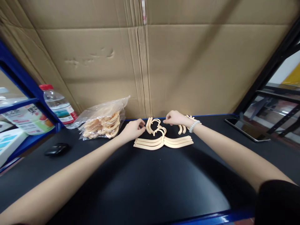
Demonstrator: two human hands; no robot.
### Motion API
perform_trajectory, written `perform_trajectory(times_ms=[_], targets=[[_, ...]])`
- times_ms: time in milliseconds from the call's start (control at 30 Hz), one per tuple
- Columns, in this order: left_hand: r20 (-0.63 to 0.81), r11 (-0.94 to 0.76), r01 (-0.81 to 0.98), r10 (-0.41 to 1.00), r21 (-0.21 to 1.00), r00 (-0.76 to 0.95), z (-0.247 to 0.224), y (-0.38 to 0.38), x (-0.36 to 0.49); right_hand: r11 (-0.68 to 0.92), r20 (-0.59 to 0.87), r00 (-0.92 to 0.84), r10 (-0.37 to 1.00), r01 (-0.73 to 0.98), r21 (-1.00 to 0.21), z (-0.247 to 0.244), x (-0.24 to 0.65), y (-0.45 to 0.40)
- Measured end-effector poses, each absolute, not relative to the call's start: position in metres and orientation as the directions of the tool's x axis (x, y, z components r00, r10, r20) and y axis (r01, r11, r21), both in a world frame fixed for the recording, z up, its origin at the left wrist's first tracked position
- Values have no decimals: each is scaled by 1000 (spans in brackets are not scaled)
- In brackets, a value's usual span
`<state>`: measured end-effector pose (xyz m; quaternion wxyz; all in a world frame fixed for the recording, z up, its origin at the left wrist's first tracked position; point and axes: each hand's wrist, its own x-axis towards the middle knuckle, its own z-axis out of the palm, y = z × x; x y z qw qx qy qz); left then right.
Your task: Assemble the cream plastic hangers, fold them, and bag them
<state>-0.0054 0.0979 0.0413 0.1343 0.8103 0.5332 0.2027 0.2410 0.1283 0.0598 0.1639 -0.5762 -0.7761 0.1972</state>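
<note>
Several pale, smooth, curved hanger pieces (151, 143), hook-topped.

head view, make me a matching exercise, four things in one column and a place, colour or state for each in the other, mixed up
1. hanger-shaped pieces
2. bottle
3. bracelet
4. mouse

A. around the wrist of the right hand
B. topped with a red cap
C. black, left of the plastic bag
D. pale, near the middle of the black tabletop

Right pairs: 1-D; 2-B; 3-A; 4-C
</note>
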Motion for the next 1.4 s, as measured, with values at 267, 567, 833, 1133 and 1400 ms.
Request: perform_trajectory(times_ms=[267,567,833,1133,1400], targets=[[-1,-227,933,972,278,237,36,152,6,106,-255,-244,936,884,-456,47,204,165],[0,-195,956,980,219,200,37,154,7,-98,-317,-156,935,748,-657,46,208,162],[-23,-169,974,984,151,175,50,147,20,-76,-170,-245,955,350,-934,56,223,137],[-44,-204,930,973,306,228,74,135,10,12,-35,-289,957,162,-987,57,247,68],[83,-356,618,902,701,425,81,41,-4,176,151,-357,922,38,-984,45,248,13]])
